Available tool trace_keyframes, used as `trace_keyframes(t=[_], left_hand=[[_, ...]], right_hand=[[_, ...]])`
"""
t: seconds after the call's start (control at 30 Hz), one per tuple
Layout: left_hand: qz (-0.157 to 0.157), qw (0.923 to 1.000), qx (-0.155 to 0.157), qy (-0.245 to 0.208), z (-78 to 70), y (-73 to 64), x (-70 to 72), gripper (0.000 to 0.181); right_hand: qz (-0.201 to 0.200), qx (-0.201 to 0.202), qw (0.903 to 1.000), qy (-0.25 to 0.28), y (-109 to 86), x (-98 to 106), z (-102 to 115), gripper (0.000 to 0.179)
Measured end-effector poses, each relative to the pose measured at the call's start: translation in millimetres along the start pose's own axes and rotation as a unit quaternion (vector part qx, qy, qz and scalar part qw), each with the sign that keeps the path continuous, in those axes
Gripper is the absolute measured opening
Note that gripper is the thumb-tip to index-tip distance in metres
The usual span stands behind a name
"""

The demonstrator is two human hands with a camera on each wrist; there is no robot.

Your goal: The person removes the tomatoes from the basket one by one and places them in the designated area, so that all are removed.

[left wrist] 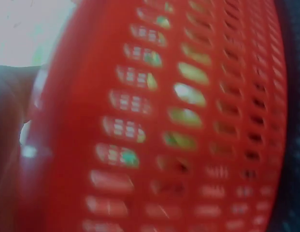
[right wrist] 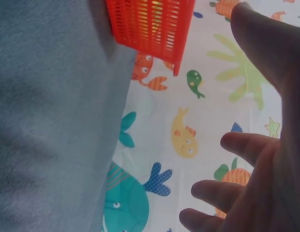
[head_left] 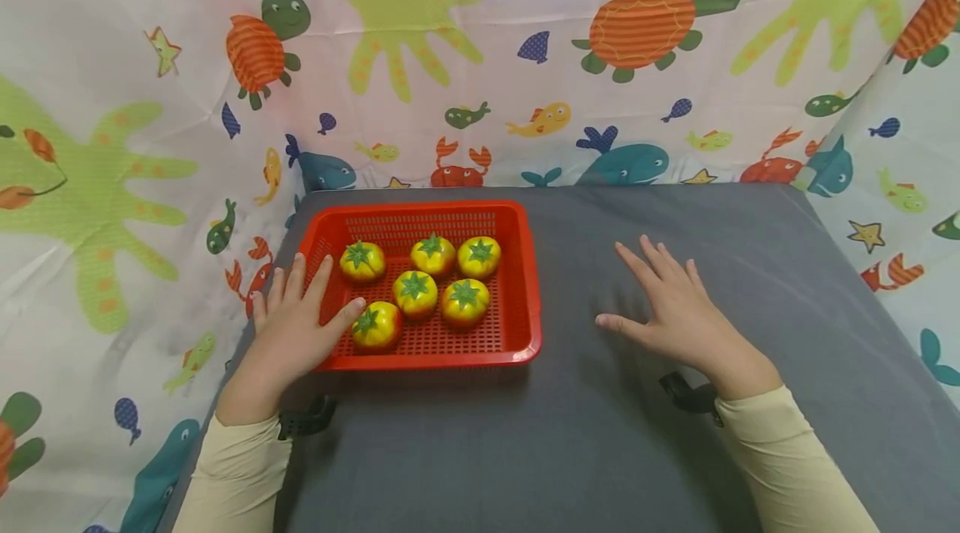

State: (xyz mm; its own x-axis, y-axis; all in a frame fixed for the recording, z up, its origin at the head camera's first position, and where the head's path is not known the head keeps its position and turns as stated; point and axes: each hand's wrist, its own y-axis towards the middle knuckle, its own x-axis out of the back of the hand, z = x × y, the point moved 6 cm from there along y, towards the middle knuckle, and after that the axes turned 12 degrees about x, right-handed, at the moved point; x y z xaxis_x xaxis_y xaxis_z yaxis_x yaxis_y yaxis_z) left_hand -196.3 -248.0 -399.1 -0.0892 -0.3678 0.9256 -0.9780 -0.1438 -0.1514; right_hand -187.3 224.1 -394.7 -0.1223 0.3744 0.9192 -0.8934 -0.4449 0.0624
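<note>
A red plastic basket [head_left: 531, 300] with slotted walls stands on the left part of the grey table, holding several yellow-and-red tomatoes [head_left: 465, 303] with green star-shaped tops. My left hand [head_left: 292, 329] is over the basket's left front corner, fingers spread, its thumb near the closest tomato [head_left: 377, 326]; whether it touches the rim cannot be told. In the left wrist view the basket's slotted wall [left wrist: 140, 116] fills most of the picture. Right of the basket, my right hand [head_left: 675, 321] hovers over the table with fingers spread and nothing in them.
The grey cloth-covered table [head_left: 600, 450] reaches to a curtain [head_left: 465, 42] printed with sea animals, which hangs behind and along both sides. A dark strap with a small device [head_left: 690, 394] sits at each wrist.
</note>
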Motion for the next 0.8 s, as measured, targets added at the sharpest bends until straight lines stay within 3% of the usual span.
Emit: trace_keyframes(t=[0.2, 0.37, 0.8], left_hand=[[-0.015, 0.9994, 0.031, -0.003, 18.9, -0.7, -3.2, 0.105], [-0.006, 0.9985, 0.054, 0.003, 27.2, -1.0, -5.7, 0.11], [-0.03, 0.9981, 0.051, 0.018, 25.7, 3.6, -11.1, 0.1]], right_hand=[[0.0, 0.007, 0.9998, 0.017, 10.2, -2, 8, 0.107], [-0.001, 0.0, 0.9989, 0.048, 19.1, -2, 14, 0.106], [-0.019, 0.032, 0.9986, 0.038, 47.8, 6, 37, 0.096]])
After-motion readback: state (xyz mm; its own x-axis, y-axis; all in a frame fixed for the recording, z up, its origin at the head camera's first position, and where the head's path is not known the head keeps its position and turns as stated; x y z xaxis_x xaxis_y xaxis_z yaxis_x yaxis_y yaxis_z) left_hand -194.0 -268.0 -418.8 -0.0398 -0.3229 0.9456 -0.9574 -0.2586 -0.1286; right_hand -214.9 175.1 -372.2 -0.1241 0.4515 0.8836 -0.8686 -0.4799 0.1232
